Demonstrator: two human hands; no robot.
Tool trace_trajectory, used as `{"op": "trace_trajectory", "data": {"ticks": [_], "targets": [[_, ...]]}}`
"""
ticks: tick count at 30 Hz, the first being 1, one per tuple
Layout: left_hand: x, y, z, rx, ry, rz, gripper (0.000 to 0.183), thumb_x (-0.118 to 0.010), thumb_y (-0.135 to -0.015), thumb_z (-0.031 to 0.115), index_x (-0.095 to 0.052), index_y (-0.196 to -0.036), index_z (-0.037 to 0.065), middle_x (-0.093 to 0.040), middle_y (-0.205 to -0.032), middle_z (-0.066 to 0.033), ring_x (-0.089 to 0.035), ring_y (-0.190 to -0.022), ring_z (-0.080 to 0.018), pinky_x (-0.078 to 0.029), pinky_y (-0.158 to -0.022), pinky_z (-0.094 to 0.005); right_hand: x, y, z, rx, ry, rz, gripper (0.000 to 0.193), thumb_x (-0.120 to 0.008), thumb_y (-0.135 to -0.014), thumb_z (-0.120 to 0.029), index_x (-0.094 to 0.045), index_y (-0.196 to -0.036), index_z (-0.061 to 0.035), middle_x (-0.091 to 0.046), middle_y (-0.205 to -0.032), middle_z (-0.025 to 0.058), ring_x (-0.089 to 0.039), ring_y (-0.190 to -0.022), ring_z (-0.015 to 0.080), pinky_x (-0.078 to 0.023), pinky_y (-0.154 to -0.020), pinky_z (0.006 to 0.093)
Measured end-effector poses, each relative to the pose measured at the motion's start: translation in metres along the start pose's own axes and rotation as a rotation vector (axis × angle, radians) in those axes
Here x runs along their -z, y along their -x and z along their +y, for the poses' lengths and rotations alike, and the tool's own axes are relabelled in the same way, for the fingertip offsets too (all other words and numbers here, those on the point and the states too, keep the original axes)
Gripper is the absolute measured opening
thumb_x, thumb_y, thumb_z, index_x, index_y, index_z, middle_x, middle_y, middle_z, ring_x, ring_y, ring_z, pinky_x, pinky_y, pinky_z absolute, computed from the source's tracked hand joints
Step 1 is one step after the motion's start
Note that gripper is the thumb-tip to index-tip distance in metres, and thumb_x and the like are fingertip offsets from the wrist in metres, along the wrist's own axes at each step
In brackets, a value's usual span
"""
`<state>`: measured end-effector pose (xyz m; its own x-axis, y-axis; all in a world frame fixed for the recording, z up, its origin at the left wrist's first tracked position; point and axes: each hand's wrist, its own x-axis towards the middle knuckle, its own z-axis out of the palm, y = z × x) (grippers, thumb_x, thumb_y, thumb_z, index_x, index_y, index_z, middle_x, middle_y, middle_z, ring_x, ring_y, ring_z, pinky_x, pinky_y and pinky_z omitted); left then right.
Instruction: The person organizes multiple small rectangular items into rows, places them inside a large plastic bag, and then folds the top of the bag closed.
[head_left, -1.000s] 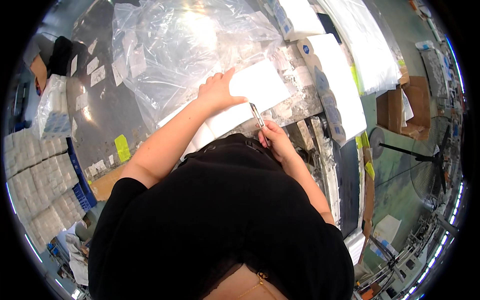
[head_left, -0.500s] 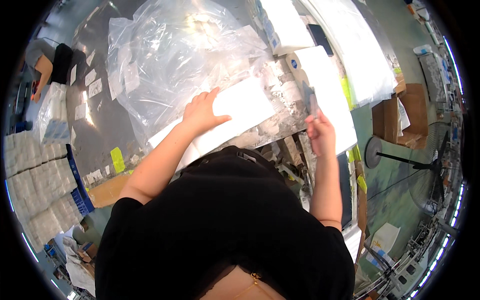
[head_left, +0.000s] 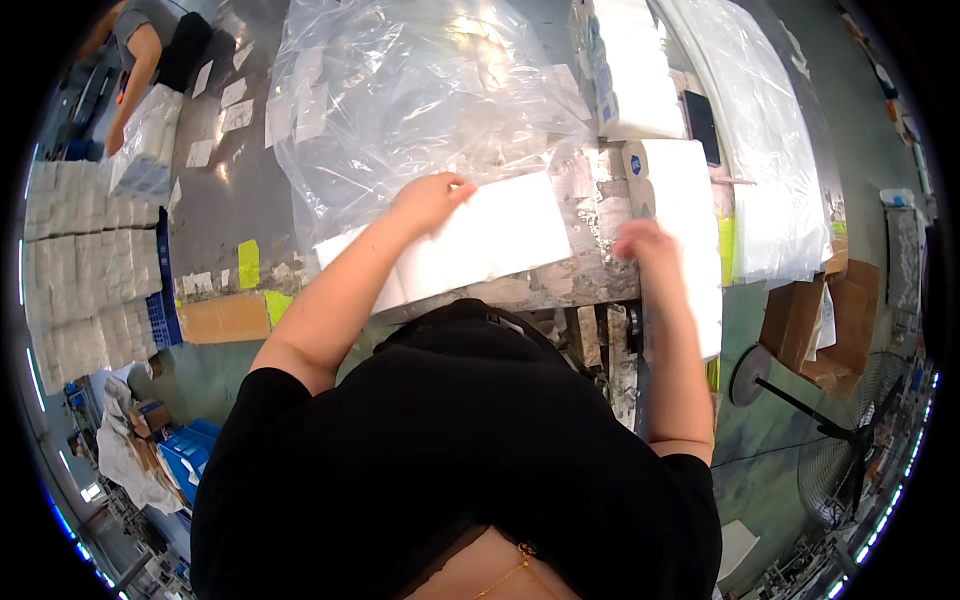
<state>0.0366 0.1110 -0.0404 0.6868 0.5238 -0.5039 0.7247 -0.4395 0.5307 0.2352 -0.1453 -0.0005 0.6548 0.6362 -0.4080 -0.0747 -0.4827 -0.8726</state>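
Observation:
A flat white rectangular pack or stack of paper (head_left: 500,235) lies at the near edge of the worktable. My left hand (head_left: 432,203) rests over its far edge, fingers curled in beside the clear plastic film (head_left: 400,110); whether film or paper is between them is hidden. My right hand (head_left: 648,243) is blurred by motion, and no tool shows in it. It hovers beside a long white pack of rolls (head_left: 690,200) with a round blue label. A thin, stick-like object (head_left: 733,181) lies right of that pack.
Farther back stands another white roll pack (head_left: 635,75), with a dark phone (head_left: 702,127) beside it. Folded plastic bags (head_left: 775,150) cover the right side. A cardboard box (head_left: 820,330) and a fan (head_left: 850,440) stand right. Another person's arm (head_left: 140,75) reaches over wrapped packs at far left.
My right hand no longer shows the narrow tool it held upright. My left fingers have gone from spread flat to curled. The view has swung, shifting the table rightward.

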Motion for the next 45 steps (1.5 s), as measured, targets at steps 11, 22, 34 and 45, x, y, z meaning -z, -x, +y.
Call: {"op": "trace_trajectory", "data": {"ticks": [11,22,34,45], "targets": [[0.020,0.001,-0.100,0.012,0.525,-0.364,0.050,-0.057,-0.082,0.043,-0.059,-0.111,0.003,-0.058,-0.111,-0.0143,-0.056,-0.099,-0.0209,-0.043,-0.085,-0.0312,-0.193,0.058,0.090,-0.141,-0.140,-0.582,0.050,-0.055,-0.087,-0.030,-0.044,-0.122,0.0034,-0.059,-0.096,0.0088,-0.053,-0.080,0.0118,-0.044,-0.071,0.0244],[0.014,-0.023,-0.059,-0.060,0.960,-0.586,0.041,-0.055,-0.087,0.024,-0.050,-0.118,-0.003,-0.059,-0.107,-0.0149,-0.058,-0.097,-0.0199,-0.047,-0.082,-0.0323,-0.230,0.040,0.058,0.003,-0.702,0.118,0.069,-0.056,-0.082,-0.025,-0.017,-0.136,-0.0038,-0.033,-0.130,0.0215,-0.039,-0.116,0.0304,-0.036,-0.096,0.0400],[-0.049,0.006,-0.110,-0.301,0.261,-0.015,0.028,-0.045,-0.089,0.020,-0.059,-0.106,0.002,-0.063,-0.097,-0.0173,-0.061,-0.088,-0.0277,-0.046,-0.078,-0.0365,-0.206,0.042,0.081,-0.067,-0.617,0.220,0.051,-0.046,-0.091,-0.033,-0.037,-0.126,0.0033,-0.045,-0.122,0.0152,-0.044,-0.111,0.0240,-0.035,-0.095,0.0354],[-0.093,0.057,-0.053,-0.485,0.107,-0.288,0.039,-0.043,-0.081,0.011,-0.051,-0.119,0.008,-0.056,-0.110,-0.0217,-0.053,-0.103,-0.0360,-0.042,-0.087,-0.0401,-0.161,0.104,0.112,-0.138,-0.706,0.314,0.057,-0.049,-0.089,-0.031,-0.029,-0.132,0.0003,-0.045,-0.124,0.0174,-0.046,-0.112,0.0272,-0.038,-0.094,0.0376]]}}
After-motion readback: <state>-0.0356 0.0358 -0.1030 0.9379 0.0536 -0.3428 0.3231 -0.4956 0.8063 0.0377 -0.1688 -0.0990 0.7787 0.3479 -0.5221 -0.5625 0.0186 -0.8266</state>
